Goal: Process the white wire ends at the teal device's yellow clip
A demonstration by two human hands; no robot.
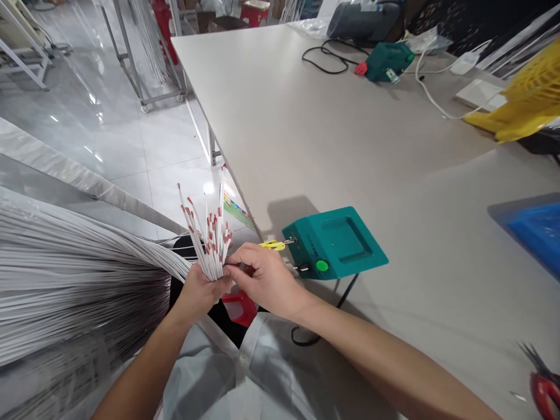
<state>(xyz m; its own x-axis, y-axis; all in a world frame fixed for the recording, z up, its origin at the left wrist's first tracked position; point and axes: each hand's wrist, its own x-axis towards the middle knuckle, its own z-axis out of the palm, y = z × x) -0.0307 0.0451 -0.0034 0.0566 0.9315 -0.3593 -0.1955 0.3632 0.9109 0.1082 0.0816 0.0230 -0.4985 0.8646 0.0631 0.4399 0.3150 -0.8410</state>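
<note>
A bundle of white wires with reddish, copper-like ends stands up out of my left hand, which is wrapped round it. My right hand is closed, thumb and forefinger pinched at the bundle's right side on a white wire there. The fingertips partly hide what they pinch. Just beyond my right hand, a yellow clip is joined to a teal box-like device with a green button, at the table's near left edge. The wires run off leftward into a large hanging mass of white wires.
The pale table stretches ahead and right. Farther back are a second teal device, black cable and a yellow basket-like object. A blue tray and red-handled scissors lie right. A red stool is below my hands.
</note>
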